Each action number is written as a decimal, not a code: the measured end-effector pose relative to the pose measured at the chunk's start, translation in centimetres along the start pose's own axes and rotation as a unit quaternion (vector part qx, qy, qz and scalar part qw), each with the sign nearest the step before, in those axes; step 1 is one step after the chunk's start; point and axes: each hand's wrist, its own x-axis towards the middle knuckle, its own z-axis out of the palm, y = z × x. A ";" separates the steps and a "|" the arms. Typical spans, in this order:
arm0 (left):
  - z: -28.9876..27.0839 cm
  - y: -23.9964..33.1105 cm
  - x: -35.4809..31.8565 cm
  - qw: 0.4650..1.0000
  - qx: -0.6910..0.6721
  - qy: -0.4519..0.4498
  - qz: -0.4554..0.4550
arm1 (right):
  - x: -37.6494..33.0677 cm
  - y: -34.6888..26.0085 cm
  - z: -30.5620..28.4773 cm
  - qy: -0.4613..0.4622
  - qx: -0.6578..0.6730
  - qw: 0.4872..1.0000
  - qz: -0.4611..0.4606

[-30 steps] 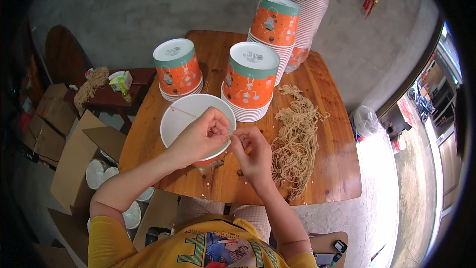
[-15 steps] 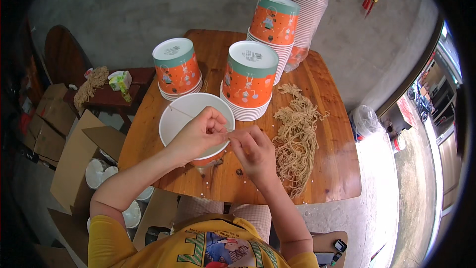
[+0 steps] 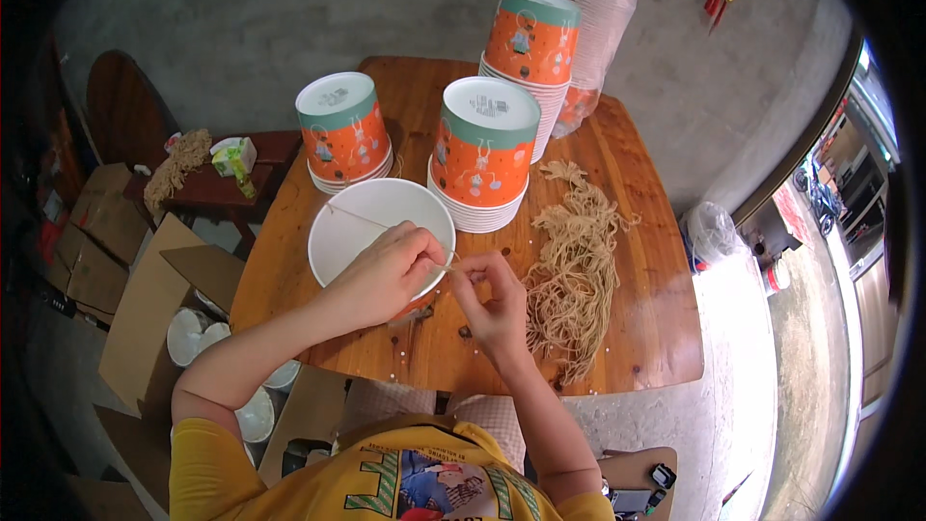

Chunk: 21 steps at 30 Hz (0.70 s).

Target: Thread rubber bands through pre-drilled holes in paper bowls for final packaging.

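Observation:
A white-lined paper bucket (image 3: 333, 246) stands upright on the wooden table in front of me. A thin beige string (image 3: 352, 215) runs from its far-left inner wall across the opening to my hands. My left hand (image 3: 391, 270) is over the bucket's near-right part, its fingers closed on the string. At the near-right rim my right hand (image 3: 494, 304) pinches the string between thumb and forefinger, close to the left fingertips. A short loop of string shows between the two hands. The left hand and forearm hide part of the bucket's rim and outside.
Upside-down orange and green bucket stacks (image 3: 487, 159) stand beyond the bucket. A tangled bundle of beige strings (image 3: 579, 270) lies right of my hands. A plastic-wrapped stack (image 3: 603, 24) rises at the back. An open carton (image 3: 145, 318) with white tubs sits at lower left.
My left hand has turned over with its knuckles up and come slightly nearer. The right hand has shifted a little left and down. More of the string now shows between and behind the hands.

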 end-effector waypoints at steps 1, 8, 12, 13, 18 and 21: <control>0.0 0.2 -0.1 0.999 0.030 0.012 0.012 | -0.1 0.0 0.1 -0.001 0.003 1.000 0.002; -0.3 0.3 0.0 1.000 0.029 0.004 0.010 | -0.8 0.2 0.3 -0.006 0.026 0.999 0.035; -0.4 0.0 0.1 0.995 -0.053 -0.021 -0.076 | -0.9 0.0 0.4 -0.010 -0.012 1.000 -0.004; -0.2 -0.4 0.2 0.991 -0.084 -0.033 -0.094 | -0.9 -0.1 0.4 -0.016 -0.026 0.999 -0.015; -0.3 -1.3 0.3 0.979 -0.133 -0.055 -0.145 | -0.9 -0.3 0.8 -0.035 -0.085 0.994 -0.065; -0.6 -1.1 0.4 0.983 -0.102 -0.060 -0.143 | -1.2 -0.4 0.8 -0.043 -0.131 0.988 -0.064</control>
